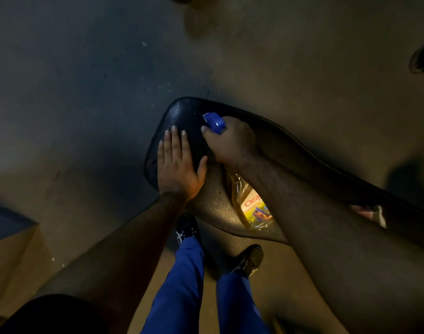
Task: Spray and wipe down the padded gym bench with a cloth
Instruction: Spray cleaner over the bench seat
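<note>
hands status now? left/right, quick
Left hand: open, flat on the black padded bench.
Right hand: closed on the blue-nozzled amber spray bottle.

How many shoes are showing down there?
2. One shoe with white stripes sits by the bench edge, under the left forearm. The other shoe is to its right, below the spray bottle. None seem hidden.

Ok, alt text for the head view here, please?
The right hand grips a blue-nozzled spray bottle of yellow liquid over a black padded gym bench, while the left hand lies flat on the pad. Blue trousers and dark shoes show below; no cloth is visible.
</note>
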Action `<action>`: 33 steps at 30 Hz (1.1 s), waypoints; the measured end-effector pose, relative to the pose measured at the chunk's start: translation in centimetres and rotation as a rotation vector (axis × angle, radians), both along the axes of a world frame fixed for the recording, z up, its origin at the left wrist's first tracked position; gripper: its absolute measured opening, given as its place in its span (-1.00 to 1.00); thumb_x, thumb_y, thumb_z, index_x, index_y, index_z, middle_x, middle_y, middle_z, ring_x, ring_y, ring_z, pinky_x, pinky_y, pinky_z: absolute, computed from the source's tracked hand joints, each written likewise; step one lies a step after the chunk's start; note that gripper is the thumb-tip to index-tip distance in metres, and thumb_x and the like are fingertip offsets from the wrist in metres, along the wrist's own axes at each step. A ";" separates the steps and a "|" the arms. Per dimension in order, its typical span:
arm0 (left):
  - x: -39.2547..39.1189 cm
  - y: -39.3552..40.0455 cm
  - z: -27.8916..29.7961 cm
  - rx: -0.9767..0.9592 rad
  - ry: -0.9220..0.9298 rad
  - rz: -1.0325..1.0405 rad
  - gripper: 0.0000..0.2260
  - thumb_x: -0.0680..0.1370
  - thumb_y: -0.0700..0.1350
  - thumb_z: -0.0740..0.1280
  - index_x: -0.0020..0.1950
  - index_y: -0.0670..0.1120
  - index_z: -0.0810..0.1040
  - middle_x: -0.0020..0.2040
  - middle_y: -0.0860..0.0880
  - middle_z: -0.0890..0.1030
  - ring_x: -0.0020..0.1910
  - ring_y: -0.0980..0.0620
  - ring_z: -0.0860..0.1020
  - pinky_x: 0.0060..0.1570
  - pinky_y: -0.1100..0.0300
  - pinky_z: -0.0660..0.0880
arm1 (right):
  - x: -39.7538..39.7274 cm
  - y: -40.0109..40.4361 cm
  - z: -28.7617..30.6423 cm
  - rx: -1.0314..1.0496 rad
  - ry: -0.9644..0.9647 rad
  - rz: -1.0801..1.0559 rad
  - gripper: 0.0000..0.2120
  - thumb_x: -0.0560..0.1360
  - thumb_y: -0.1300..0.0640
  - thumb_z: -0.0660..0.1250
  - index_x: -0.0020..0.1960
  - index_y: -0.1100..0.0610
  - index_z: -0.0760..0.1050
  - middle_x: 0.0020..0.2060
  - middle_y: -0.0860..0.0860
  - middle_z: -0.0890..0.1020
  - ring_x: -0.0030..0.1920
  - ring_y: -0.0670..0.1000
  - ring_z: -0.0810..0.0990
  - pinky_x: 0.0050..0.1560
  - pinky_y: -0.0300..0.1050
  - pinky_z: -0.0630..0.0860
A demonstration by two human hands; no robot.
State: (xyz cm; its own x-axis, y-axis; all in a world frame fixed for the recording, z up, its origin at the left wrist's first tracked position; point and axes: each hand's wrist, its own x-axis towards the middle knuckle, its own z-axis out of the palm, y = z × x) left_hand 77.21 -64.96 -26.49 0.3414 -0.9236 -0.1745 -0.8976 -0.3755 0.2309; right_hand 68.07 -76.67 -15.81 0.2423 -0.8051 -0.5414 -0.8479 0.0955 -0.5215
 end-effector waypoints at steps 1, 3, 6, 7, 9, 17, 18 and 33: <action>-0.1 0.1 0.0 0.000 -0.009 0.000 -0.30 0.62 0.25 0.04 0.58 -0.21 0.06 0.58 -0.26 0.05 0.58 -0.16 -0.02 0.53 -0.07 -0.03 | -0.3 0.1 0.1 0.015 -0.004 -0.001 -0.76 0.57 -0.15 0.32 -0.12 -0.01 0.43 -0.18 0.01 0.58 -0.16 0.01 0.60 -0.03 0.02 0.61; -0.2 0.0 0.1 0.008 -0.023 0.002 -0.31 0.63 0.24 0.02 0.57 -0.22 0.05 0.58 -0.26 0.04 0.58 -0.16 -0.03 0.53 -0.07 -0.04 | -1.1 0.5 0.4 0.040 -0.012 0.007 -0.75 0.57 -0.16 0.33 -0.07 0.00 0.43 -0.14 0.01 0.57 -0.12 0.04 0.63 0.00 0.08 0.64; -1.0 -0.1 0.9 0.006 -0.033 -0.017 -0.36 0.65 0.19 0.01 0.56 -0.22 0.06 0.58 -0.26 0.05 0.57 -0.16 -0.01 0.53 -0.07 -0.02 | -2.8 1.3 1.1 0.030 -0.020 0.013 -0.77 0.58 -0.14 0.33 0.02 -0.01 0.38 -0.15 -0.04 0.50 -0.10 0.02 0.60 -0.01 0.05 0.64; -1.8 0.0 1.2 -0.012 -0.021 -0.052 -0.39 0.65 0.16 0.02 0.56 -0.21 0.07 0.58 -0.25 0.07 0.57 -0.15 0.00 0.53 -0.07 0.00 | -3.6 1.6 1.4 0.017 -0.019 -0.004 -0.78 0.58 -0.13 0.33 0.03 -0.02 0.37 -0.15 -0.05 0.50 -0.10 0.01 0.60 -0.02 0.04 0.64; -4.6 0.1 1.8 -0.054 0.052 -0.163 -0.41 0.65 0.14 0.06 0.56 -0.19 0.09 0.57 -0.22 0.10 0.57 -0.11 0.03 0.53 -0.06 0.03 | -5.5 1.9 1.8 0.003 -0.022 -0.061 -0.80 0.58 -0.12 0.34 0.01 -0.04 0.37 -0.16 -0.06 0.51 -0.12 0.01 0.60 -0.03 0.06 0.64; -11.5 0.6 -0.2 0.033 -0.006 -0.275 -0.35 0.64 0.24 -0.01 0.57 -0.18 0.04 0.58 -0.23 0.03 0.58 -0.14 -0.03 0.53 -0.09 0.00 | -12.1 2.3 1.5 -0.001 0.032 -0.274 -0.79 0.56 -0.11 0.35 -0.17 -0.10 0.39 -0.17 -0.01 0.63 -0.16 0.02 0.66 0.00 0.11 0.66; -11.5 0.6 -0.3 0.023 -0.023 -0.278 -0.35 0.64 0.24 -0.01 0.57 -0.18 0.03 0.58 -0.23 0.02 0.58 -0.14 -0.04 0.53 -0.08 0.00 | -12.6 2.4 1.6 0.011 0.027 -0.284 -0.81 0.56 -0.10 0.35 -0.15 -0.08 0.42 -0.17 0.00 0.64 -0.15 0.02 0.67 0.02 0.11 0.66; -24.9 3.1 0.7 0.063 0.120 -0.483 -0.34 0.59 0.13 0.22 0.56 -0.17 0.09 0.57 -0.22 0.11 0.57 -0.12 0.03 0.53 -0.07 0.05 | -26.1 7.4 2.6 0.004 -0.072 -0.428 -0.88 0.56 -0.08 0.36 -0.03 -0.14 0.41 -0.16 -0.05 0.61 -0.16 0.01 0.65 -0.05 0.16 0.67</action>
State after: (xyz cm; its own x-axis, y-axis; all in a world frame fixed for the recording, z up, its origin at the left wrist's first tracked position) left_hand 52.31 -61.84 -25.78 -0.1485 -0.9575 -0.2472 -0.9408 0.0597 0.3337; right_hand 42.01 -69.28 -13.19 -0.0759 -0.8390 -0.5389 -0.6930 0.4330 -0.5765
